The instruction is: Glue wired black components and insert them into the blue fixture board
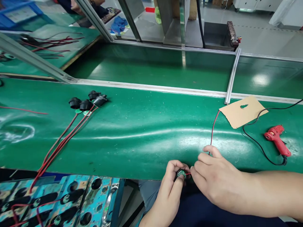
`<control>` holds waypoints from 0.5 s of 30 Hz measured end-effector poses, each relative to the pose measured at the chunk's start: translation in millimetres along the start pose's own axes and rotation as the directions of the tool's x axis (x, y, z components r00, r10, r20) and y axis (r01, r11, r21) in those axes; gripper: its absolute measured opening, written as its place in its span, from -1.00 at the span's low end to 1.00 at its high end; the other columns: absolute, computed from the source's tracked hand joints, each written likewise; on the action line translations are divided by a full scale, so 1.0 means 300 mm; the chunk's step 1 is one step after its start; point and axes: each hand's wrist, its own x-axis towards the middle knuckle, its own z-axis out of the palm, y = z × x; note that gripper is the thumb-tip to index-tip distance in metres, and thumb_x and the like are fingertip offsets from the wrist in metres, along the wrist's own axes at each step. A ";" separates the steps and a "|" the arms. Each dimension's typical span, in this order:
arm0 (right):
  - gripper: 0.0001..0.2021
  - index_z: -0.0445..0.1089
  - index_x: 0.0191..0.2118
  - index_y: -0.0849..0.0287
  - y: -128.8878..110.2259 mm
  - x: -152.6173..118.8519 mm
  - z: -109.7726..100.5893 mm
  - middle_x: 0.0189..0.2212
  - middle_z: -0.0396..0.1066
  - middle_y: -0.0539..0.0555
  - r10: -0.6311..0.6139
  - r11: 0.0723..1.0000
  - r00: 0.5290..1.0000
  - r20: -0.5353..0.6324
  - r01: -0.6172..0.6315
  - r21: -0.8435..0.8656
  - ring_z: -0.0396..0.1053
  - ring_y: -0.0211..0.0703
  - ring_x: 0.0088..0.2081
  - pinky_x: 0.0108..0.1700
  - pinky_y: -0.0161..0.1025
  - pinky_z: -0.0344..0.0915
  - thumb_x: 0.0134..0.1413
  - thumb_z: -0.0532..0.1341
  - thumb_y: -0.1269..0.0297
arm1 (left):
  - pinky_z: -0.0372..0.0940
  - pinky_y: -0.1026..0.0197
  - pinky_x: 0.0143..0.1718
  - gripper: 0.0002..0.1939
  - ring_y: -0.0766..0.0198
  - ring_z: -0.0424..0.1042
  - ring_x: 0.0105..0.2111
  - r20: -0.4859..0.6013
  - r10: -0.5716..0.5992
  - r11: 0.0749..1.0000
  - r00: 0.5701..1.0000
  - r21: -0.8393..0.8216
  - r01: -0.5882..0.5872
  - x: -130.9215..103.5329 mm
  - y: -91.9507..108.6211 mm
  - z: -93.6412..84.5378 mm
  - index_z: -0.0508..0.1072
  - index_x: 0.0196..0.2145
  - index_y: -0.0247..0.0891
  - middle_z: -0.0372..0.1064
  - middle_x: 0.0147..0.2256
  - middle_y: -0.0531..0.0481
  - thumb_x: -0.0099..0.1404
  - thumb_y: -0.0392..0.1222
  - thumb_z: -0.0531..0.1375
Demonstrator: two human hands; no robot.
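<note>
Near the table's front edge, my left hand [170, 192] is closed around a small round part with a green circuit board [181, 172] facing up. A red wire [214, 127] runs from that part into the pinched fingers of my right hand [216, 179]. Beyond the right hand it comes out again and stretches to a piece of tan cardboard [243, 114]. The two hands are almost touching. Most of the round part's body is hidden by the left fingers.
A red glue gun [278, 140] with a black cord lies at the right. Several black round parts [87, 104] with red wires rest at the left. Below them, a turquoise fixture block [94, 201] holds more wired parts. A metal frame rail [151, 87] borders the table's back.
</note>
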 end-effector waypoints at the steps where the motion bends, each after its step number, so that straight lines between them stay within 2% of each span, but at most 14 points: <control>1: -0.75 0.45 -0.35 0.21 0.005 0.001 -0.004 -0.51 0.33 0.03 0.003 1.000 1.000 -0.018 -0.003 0.014 0.18 -0.11 -0.37 0.06 0.09 0.10 0.25 0.07 0.54 | 0.21 0.14 0.02 -0.85 0.17 0.29 -0.02 0.000 -0.001 1.000 1.000 0.000 0.001 -0.001 0.000 -0.001 0.24 -0.07 -0.09 0.31 -0.11 -0.01 0.48 -0.28 -0.04; 4: -0.72 0.49 -0.21 0.26 0.010 0.000 -0.020 -0.43 0.41 0.05 0.042 0.998 0.996 -0.076 -0.039 0.043 0.25 -0.10 -0.32 0.25 0.14 -0.03 0.27 0.03 0.57 | 0.22 0.15 0.02 -0.84 0.17 0.28 -0.03 0.010 0.002 1.000 1.000 0.007 -0.002 -0.002 0.007 -0.002 0.26 -0.05 -0.09 0.30 -0.13 0.00 0.48 -0.28 -0.02; 6: -0.72 0.46 -0.06 0.30 0.003 -0.007 -0.035 -0.24 0.49 0.15 0.084 0.993 0.985 -0.154 -0.071 0.092 0.33 -0.04 -0.15 0.30 0.14 -0.07 0.30 0.03 0.55 | 0.22 0.14 0.04 -0.83 0.17 0.28 -0.03 0.011 0.014 1.000 1.000 0.002 -0.014 0.000 0.015 0.000 0.26 -0.04 -0.09 0.30 -0.13 0.00 0.48 -0.26 -0.03; 8: -0.74 0.43 0.00 0.33 -0.010 -0.021 -0.047 -0.09 0.49 0.22 0.125 0.978 0.959 -0.256 -0.074 0.197 0.34 -0.01 -0.03 0.24 0.06 0.08 0.30 0.07 0.53 | 0.22 0.12 0.04 -0.84 0.17 0.30 -0.04 -0.005 0.026 1.000 1.000 -0.008 -0.026 0.004 0.021 0.003 0.26 -0.04 -0.10 0.31 -0.13 -0.01 0.48 -0.26 -0.03; 9: -0.76 0.42 -0.01 0.33 -0.017 -0.029 -0.049 -0.09 0.49 0.22 0.144 0.964 0.947 -0.287 -0.069 0.256 0.35 -0.02 -0.04 0.16 -0.01 0.19 0.28 0.10 0.53 | 0.22 0.11 0.04 -0.84 0.16 0.31 -0.04 -0.015 0.027 1.000 1.000 -0.008 -0.027 0.006 0.024 0.005 0.26 -0.05 -0.11 0.31 -0.13 -0.02 0.48 -0.26 -0.03; 11: -0.77 0.42 -0.02 0.35 -0.030 -0.044 -0.043 -0.17 0.49 0.21 0.190 0.937 0.936 -0.297 -0.083 0.338 0.36 -0.05 -0.15 -0.05 -0.11 0.31 0.25 0.13 0.53 | 0.23 0.08 0.04 -0.85 0.15 0.33 -0.04 -0.029 0.012 1.000 1.000 0.004 -0.012 0.008 0.026 0.009 0.24 -0.05 -0.11 0.33 -0.13 -0.03 0.48 -0.27 -0.04; 12: -0.77 0.42 -0.03 0.34 -0.035 -0.049 -0.035 -0.15 0.49 0.23 0.215 0.932 0.935 -0.281 -0.111 0.345 0.37 -0.03 -0.14 -0.07 -0.10 0.33 0.24 0.14 0.53 | 0.24 0.07 0.05 -0.84 0.15 0.34 -0.04 -0.032 0.005 1.000 0.999 0.017 -0.005 0.007 0.026 0.012 0.22 -0.03 -0.11 0.33 -0.13 -0.03 0.49 -0.27 -0.04; 14: -0.78 0.43 -0.03 0.30 -0.044 -0.052 -0.011 0.04 0.44 0.32 0.251 0.937 0.937 -0.241 -0.173 0.303 0.33 0.11 0.08 0.08 0.04 0.30 0.25 0.14 0.50 | 0.24 0.04 0.07 -0.81 0.15 0.35 -0.03 -0.036 0.008 0.998 0.999 0.058 -0.006 0.004 0.024 0.019 0.17 0.03 -0.10 0.32 -0.08 -0.06 0.50 -0.25 -0.05; 15: -0.79 0.44 -0.04 0.27 -0.047 -0.050 0.003 0.17 0.35 0.34 0.254 0.943 0.941 -0.222 -0.190 0.273 0.22 0.19 0.22 0.19 0.14 0.21 0.26 0.14 0.48 | 0.24 0.03 0.09 -0.79 0.15 0.35 -0.01 -0.040 0.019 0.997 0.999 0.081 -0.015 0.001 0.022 0.023 0.15 0.06 -0.10 0.31 -0.05 -0.08 0.50 -0.24 -0.05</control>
